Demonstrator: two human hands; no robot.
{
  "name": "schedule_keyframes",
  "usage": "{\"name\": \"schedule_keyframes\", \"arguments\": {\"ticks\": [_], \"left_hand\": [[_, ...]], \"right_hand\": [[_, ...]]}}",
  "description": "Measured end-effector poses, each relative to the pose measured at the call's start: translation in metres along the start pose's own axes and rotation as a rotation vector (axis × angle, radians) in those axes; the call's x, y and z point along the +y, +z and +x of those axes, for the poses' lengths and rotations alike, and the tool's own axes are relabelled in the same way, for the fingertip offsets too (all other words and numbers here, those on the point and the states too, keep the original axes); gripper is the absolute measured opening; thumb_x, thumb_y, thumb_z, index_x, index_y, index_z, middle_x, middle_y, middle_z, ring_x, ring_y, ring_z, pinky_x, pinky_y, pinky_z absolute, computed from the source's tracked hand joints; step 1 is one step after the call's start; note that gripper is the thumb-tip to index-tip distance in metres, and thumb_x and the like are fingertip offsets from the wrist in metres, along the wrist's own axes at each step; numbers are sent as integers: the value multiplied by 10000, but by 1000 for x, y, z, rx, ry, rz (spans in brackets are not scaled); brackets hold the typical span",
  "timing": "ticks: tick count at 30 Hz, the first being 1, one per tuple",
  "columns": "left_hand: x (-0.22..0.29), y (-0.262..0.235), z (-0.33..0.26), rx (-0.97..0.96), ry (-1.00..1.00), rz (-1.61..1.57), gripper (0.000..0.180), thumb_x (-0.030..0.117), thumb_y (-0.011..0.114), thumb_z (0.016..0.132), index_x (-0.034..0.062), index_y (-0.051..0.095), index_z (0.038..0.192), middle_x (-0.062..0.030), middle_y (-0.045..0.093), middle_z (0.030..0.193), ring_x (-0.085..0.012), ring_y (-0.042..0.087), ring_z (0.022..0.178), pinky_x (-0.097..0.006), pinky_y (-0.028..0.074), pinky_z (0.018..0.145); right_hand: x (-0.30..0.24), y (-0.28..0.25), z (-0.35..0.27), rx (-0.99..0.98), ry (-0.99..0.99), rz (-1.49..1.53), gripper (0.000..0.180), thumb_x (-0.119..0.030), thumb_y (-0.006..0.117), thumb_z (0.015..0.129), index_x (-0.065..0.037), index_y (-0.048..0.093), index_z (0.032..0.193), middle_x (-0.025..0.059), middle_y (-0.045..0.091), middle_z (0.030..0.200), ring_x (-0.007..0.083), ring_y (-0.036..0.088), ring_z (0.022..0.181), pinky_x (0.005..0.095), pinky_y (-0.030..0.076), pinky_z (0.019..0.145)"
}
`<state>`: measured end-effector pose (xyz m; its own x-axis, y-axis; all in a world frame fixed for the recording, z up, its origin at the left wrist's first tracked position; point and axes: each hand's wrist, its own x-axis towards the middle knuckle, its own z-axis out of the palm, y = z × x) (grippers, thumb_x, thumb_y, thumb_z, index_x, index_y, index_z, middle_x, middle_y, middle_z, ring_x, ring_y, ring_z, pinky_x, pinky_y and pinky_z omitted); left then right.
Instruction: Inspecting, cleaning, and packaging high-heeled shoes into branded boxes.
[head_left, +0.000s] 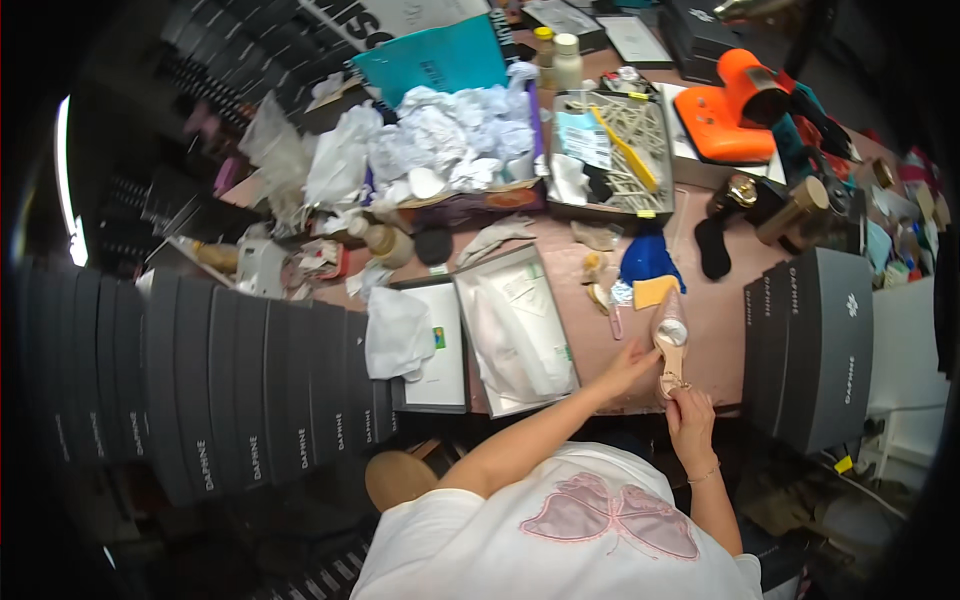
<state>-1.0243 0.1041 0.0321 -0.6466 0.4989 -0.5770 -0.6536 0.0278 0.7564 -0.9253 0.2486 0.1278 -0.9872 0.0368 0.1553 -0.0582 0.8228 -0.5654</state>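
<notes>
A pale pink pointed shoe [671,352] is at the table's front edge, its toe pointing away from me and a wad of white paper showing in its opening. My left hand [632,366] is closed on the shoe's left side near the middle. At the heel end, my right hand [690,412] pinches the strap area; the exact grip is too small to make out. Just beyond the toe lie a yellow sponge-like pad [655,291] and a dark blue cloth [650,261]. To my left rests an opened shoe box [549,290] with white wrapping inside.
Stacks of dark grey shoe boxes stand left [235,380] and right [815,350]. At the back are a bin of crumpled white paper [455,135], a box of white sticks [640,140] and an orange device [725,120]. A gold-capped bottle [800,208] stands at the right.
</notes>
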Motion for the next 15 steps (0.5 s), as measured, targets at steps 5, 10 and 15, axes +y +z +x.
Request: {"name": "schedule_keyframes", "arguments": {"ticks": [5, 10, 15], "left_hand": [[-26, 1, 13, -181, 47, -508, 677, -14, 602, 805, 68, 312, 1411, -116, 599, 1111, -191, 615, 948, -321, 519, 783], [52, -26, -62, -79, 173, -548, 796, -54, 487, 852, 149, 70, 1498, -170, 578, 1139, -225, 641, 936, -329, 557, 771], [45, -36, -132, 139, 532, -138, 714, -40, 489, 869, 96, 160, 1488, -106, 494, 1117, -142, 586, 876, -250, 502, 750]], "right_hand": [[-45, -5, 15, -144, -99, 332, 282, -23, 672, 743, -30, 598, 1015, 137, 609, 873, 314, 567, 828, 386, 451, 762], [-19, -9, -45, -340, 275, 738, 478, -172, 657, 850, -22, 488, 1271, 119, 618, 1086, 249, 590, 990, 381, 453, 885], [-81, 24, -33, -401, 476, 1759, 663, -236, 537, 947, -40, 174, 1466, 168, 395, 1398, 243, 462, 1219, 364, 414, 995]]}}
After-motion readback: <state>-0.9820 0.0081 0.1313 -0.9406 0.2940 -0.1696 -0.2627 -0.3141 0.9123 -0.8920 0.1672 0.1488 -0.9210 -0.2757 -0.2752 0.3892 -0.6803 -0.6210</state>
